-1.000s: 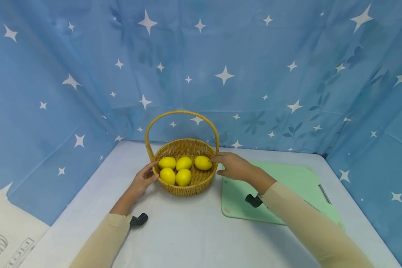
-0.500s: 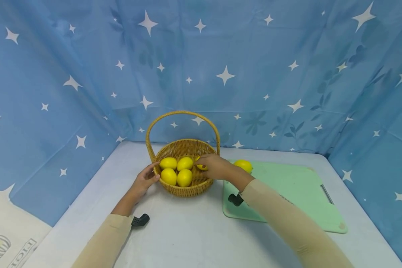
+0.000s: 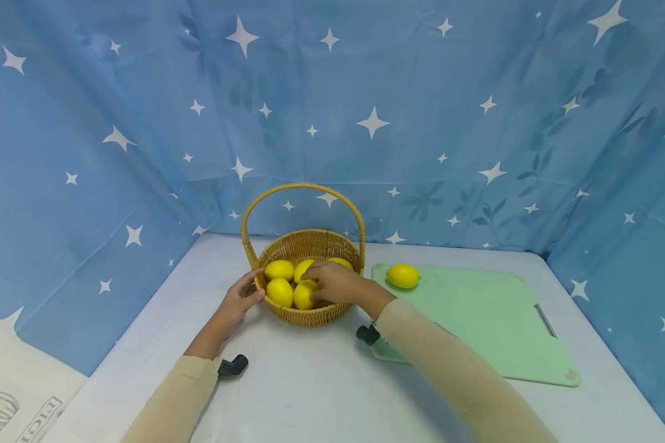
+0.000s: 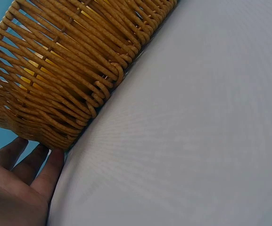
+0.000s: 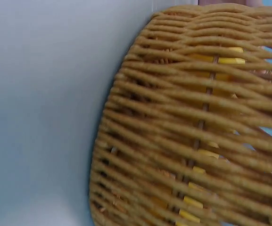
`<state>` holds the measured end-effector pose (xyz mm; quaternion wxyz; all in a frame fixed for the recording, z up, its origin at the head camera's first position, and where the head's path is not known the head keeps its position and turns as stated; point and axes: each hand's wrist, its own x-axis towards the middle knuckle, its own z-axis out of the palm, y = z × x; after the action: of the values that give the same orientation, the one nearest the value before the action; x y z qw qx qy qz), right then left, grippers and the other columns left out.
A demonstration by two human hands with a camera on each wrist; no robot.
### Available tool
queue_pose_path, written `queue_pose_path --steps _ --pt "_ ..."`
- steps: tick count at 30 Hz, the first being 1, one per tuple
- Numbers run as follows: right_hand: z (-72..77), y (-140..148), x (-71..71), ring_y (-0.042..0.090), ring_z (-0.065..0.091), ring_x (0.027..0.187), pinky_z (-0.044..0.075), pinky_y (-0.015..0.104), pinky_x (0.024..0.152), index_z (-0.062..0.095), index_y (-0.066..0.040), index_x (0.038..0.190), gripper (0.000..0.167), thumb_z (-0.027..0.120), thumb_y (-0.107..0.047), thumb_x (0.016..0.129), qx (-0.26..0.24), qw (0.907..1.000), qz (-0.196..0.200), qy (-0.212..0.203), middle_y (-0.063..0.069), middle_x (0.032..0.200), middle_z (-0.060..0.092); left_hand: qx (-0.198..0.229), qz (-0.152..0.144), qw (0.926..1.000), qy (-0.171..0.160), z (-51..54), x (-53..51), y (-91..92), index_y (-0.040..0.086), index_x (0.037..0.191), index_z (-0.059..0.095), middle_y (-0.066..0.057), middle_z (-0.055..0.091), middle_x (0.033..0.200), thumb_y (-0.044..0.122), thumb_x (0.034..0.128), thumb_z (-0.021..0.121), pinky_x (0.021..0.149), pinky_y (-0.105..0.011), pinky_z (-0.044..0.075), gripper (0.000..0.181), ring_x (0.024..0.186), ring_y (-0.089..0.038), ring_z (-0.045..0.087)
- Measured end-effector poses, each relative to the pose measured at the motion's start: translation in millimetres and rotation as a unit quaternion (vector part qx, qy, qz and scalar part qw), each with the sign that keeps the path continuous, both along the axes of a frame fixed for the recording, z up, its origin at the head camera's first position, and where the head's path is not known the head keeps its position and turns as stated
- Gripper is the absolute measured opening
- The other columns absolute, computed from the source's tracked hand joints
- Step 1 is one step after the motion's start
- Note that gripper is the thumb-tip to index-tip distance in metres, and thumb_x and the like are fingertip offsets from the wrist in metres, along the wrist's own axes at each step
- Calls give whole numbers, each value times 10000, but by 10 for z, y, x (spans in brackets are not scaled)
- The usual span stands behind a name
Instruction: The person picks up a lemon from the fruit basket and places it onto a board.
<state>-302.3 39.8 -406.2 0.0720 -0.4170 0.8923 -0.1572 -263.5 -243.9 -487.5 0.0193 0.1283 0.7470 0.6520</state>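
Note:
My left hand [image 3: 235, 303] grips the left rim of the wicker basket [image 3: 310, 317], thumb at the near side; the left wrist view shows its fingers [image 4: 48, 176] against the basket's woven wall [image 4: 65, 80]. Inside are several yellow lemons. My right hand [image 3: 340, 286] reaches over the right rim, fingers spread above the front right lemon [image 3: 303, 295] and the middle back lemon [image 3: 303, 269]; its thumb is by the front one. Behind this hand, another lemon [image 3: 340, 263] shows partly. In the right wrist view the basket wall [image 5: 187, 117] hides the right hand's fingers.
A light green cutting board [image 3: 476, 314] lies right of the basket, with one lemon [image 3: 403, 276] on its back left corner. The basket's tall handle [image 3: 302, 185] arches above it. A blue curtain with white stars [image 3: 421, 123] surrounds the white table [image 3: 294, 381].
My right hand has moved left from the basket's right rim, past the back right lemon to the middle. The lemon on the board has come into view. My left hand has stayed in place.

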Motion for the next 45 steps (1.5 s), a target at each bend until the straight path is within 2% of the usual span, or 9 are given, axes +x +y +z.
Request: queue_pose_path --steps 7,14,21,25,29,39,45 --pt "-52 -155 -18 156 471 1269 400 332 1050 606 -156 1338 490 744 -276 883 126 9997 68 -218 -40 1339 561 -34 57 9999 -75 1 4 1 105 1510 351 -153 223 1579 110 998 566 1099 -435 298 555 1402 -372 275" --pt "-63 -203 -16 148 466 1272 400 341 1050 610 -197 1337 510 763 -294 861 311 9992 -4 -259 -66 1334 565 10 -50 9999 -91 -12 -26 -10 46 1516 309 -206 166 1581 11 1000 514 1096 -461 275 556 1409 -421 225" --pt "-82 -184 -41 159 494 1244 418 336 1029 604 -188 1346 525 748 -340 865 462 9985 -37 -281 -55 1313 585 -27 30 10000 -45 3 3 5 108 1508 353 -161 212 1580 95 998 561 1084 -401 323 551 1404 -385 266" --pt "-77 -153 -40 166 496 1249 414 334 1037 588 -161 1362 550 739 -358 871 528 9981 -25 -323 -45 1323 582 -46 30 10000 5 -4 18 2 107 1506 357 -165 217 1578 130 993 580 1083 -421 320 561 1401 -389 272" --pt "-62 -132 -42 178 490 1258 407 346 1046 570 -152 1379 561 726 -362 883 545 9978 -23 -376 -30 1338 573 12 -1 10000 5 -5 2 -7 78 1510 337 -183 208 1576 80 998 554 1086 -421 317 556 1400 -402 263" --pt "-66 -120 -38 190 459 1298 386 363 1068 524 -173 1423 572 681 -382 915 807 9957 -85 -439 -31 1385 542 -36 122 9999 -3 -4 14 -5 119 1499 371 -165 220 1577 128 994 575 1094 -464 297 544 1404 -389 264" --pt "-24 -67 -31 208 442 1313 365 391 1084 530 -192 1418 571 657 -429 914 868 9952 -166 -423 -25 1392 534 -92 61 9999 -35 -5 -1 -11 124 1508 354 -161 203 1584 128 1000 567 1098 -455 298 551 1410 -385 253"
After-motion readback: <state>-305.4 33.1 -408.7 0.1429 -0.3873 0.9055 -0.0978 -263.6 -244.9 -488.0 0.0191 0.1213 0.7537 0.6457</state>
